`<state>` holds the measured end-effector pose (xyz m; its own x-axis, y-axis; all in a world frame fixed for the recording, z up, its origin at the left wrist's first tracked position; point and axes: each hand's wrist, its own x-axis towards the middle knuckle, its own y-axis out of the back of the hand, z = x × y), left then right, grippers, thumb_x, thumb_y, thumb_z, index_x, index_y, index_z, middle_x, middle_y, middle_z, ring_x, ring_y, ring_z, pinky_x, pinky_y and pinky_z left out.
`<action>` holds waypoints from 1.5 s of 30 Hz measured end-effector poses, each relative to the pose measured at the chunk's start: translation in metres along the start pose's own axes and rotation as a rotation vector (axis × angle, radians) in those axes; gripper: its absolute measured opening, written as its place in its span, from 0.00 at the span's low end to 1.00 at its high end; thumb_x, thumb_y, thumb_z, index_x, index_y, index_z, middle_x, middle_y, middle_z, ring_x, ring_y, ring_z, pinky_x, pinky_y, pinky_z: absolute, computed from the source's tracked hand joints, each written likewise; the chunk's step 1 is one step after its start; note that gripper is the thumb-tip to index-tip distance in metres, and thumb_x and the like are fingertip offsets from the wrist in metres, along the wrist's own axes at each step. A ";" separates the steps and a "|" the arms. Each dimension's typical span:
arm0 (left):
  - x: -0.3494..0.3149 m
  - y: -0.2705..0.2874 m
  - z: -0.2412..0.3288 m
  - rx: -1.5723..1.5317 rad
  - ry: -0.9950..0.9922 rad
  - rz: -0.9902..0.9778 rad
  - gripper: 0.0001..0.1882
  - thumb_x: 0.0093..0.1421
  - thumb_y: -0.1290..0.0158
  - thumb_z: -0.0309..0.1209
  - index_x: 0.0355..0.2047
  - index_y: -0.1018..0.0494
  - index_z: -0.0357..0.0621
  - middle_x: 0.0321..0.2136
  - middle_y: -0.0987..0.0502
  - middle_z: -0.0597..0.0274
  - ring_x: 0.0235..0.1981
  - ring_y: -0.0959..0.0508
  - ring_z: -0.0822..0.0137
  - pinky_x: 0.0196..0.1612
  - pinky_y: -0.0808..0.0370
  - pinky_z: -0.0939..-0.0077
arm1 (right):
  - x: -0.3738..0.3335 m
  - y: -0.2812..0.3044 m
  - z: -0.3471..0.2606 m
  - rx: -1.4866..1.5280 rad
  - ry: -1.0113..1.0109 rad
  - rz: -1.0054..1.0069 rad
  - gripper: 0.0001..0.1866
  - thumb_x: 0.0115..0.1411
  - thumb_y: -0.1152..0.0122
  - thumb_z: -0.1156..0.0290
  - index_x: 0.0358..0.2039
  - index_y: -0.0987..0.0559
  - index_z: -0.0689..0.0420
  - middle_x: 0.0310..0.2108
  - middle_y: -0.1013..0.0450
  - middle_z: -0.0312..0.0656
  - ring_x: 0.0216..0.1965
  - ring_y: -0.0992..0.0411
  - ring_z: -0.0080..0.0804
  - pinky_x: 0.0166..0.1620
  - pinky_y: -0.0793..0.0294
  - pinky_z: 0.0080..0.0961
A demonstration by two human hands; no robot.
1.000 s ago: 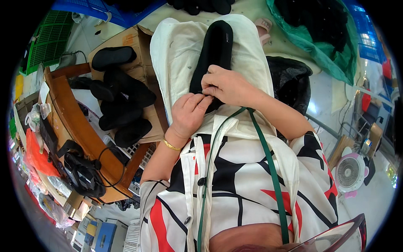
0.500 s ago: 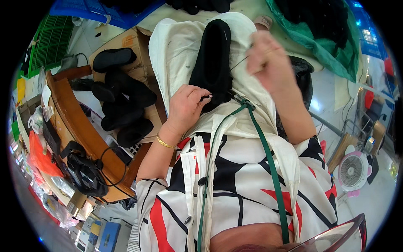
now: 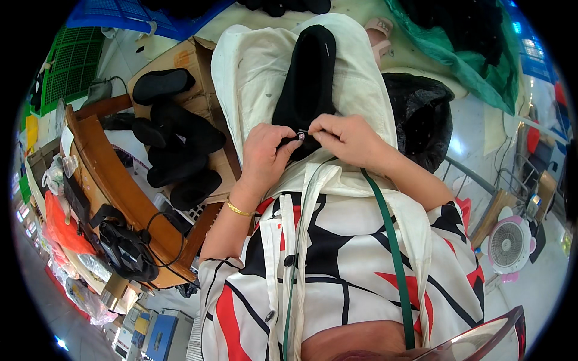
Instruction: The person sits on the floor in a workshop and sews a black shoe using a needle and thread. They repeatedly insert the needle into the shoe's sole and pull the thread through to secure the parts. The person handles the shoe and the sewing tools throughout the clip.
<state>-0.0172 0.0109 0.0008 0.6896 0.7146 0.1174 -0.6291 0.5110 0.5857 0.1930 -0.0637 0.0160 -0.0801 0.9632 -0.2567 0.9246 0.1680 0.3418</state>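
A black shoe (image 3: 310, 72) lies on the white apron (image 3: 253, 78) over my lap, its opening upward and its long end pointing away from me. At its near end, my left hand (image 3: 268, 150) is closed, thumb and fingers pinching the black edge. A small shiny spot shows at the thumb tip. Close against it, my right hand (image 3: 346, 138) is pinched on a thin, light sliver that looks like a needle (image 3: 304, 131). My fingers partly cover the spot being worked. A dark green strap (image 3: 385, 228) hangs down my front.
Several black shoes (image 3: 180, 129) lie on a cardboard box (image 3: 201, 78) at my left, beside a curved wooden frame (image 3: 114, 186). A black plastic bag (image 3: 421, 114) stands right of my lap. Farther out are a green sheet (image 3: 445, 57), a pink sandal (image 3: 378, 36) and a small fan (image 3: 509, 243).
My right hand has come from the upper right, where a thread ran between it and the shoe, down to the shoe's near end beside my left hand. The left hand stays there.
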 end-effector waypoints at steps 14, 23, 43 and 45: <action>-0.003 -0.009 -0.006 0.027 -0.148 0.122 0.12 0.49 0.37 0.20 0.32 0.27 0.43 0.29 0.22 0.61 0.31 0.24 0.57 0.35 0.28 0.66 | 0.002 0.000 0.000 -0.077 0.040 -0.040 0.09 0.57 0.44 0.71 0.37 0.20 0.57 0.28 0.23 0.49 0.30 0.24 0.50 0.34 0.25 0.38; 0.000 -0.010 -0.006 0.046 -0.216 0.148 0.14 0.45 0.37 0.18 0.32 0.27 0.44 0.28 0.22 0.63 0.30 0.23 0.59 0.35 0.28 0.67 | 0.007 0.006 0.001 -0.153 0.060 -0.139 0.10 0.59 0.44 0.72 0.39 0.19 0.59 0.33 0.21 0.47 0.31 0.22 0.45 0.37 0.24 0.30; -0.012 -0.020 0.001 -0.004 -0.079 0.231 0.12 0.49 0.36 0.19 0.33 0.26 0.44 0.27 0.21 0.60 0.28 0.23 0.58 0.33 0.28 0.68 | 0.000 -0.008 0.007 -0.107 0.070 -0.070 0.09 0.61 0.45 0.72 0.42 0.24 0.59 0.28 0.23 0.47 0.28 0.24 0.44 0.33 0.26 0.32; -0.010 -0.019 -0.001 -0.001 -0.096 0.216 0.12 0.49 0.37 0.19 0.33 0.26 0.44 0.28 0.21 0.60 0.28 0.23 0.58 0.33 0.28 0.68 | 0.005 0.003 0.005 -0.039 0.023 -0.156 0.10 0.61 0.45 0.72 0.42 0.23 0.60 0.31 0.22 0.47 0.30 0.23 0.40 0.36 0.25 0.29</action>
<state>-0.0129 -0.0052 -0.0125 0.5698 0.7587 0.3158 -0.7661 0.3514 0.5381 0.1976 -0.0598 0.0113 -0.2308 0.9292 -0.2888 0.8852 0.3237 0.3342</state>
